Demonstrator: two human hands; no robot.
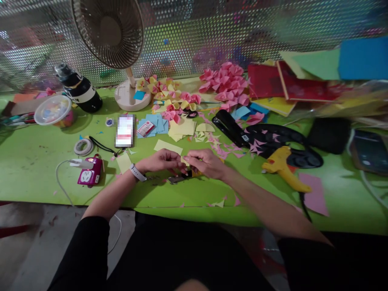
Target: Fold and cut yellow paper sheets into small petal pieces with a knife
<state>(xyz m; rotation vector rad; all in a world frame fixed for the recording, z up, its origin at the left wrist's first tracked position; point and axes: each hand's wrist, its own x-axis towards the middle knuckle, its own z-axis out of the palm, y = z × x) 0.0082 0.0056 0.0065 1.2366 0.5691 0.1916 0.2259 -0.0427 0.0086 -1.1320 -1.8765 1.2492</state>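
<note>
Near the table's front edge, my left hand (pixel 165 161) and my right hand (pixel 206 162) meet over a small piece of pale yellow paper (pixel 184 160). The fingers of both hands are closed on the paper, and much of it is hidden behind them. Just under the hands lies a metal tool (pixel 176 179) with a dark and yellow part, partly covered, its kind unclear. A yellow paper strip (pixel 167 147) rests beyond my left hand, and a stack of yellow paper squares (pixel 182 127) sits farther back. Pink paper scraps (pixel 222 151) are scattered beyond my right hand.
A fan (pixel 132 101), a bottle (pixel 80 91) and pink paper flowers (pixel 227 83) stand along the back. A black stapler (pixel 230 128) and a yellow glue gun (pixel 283 167) lie right. Left are a phone (pixel 125 131), tape (pixel 83 147) and a purple power adapter (pixel 91 171).
</note>
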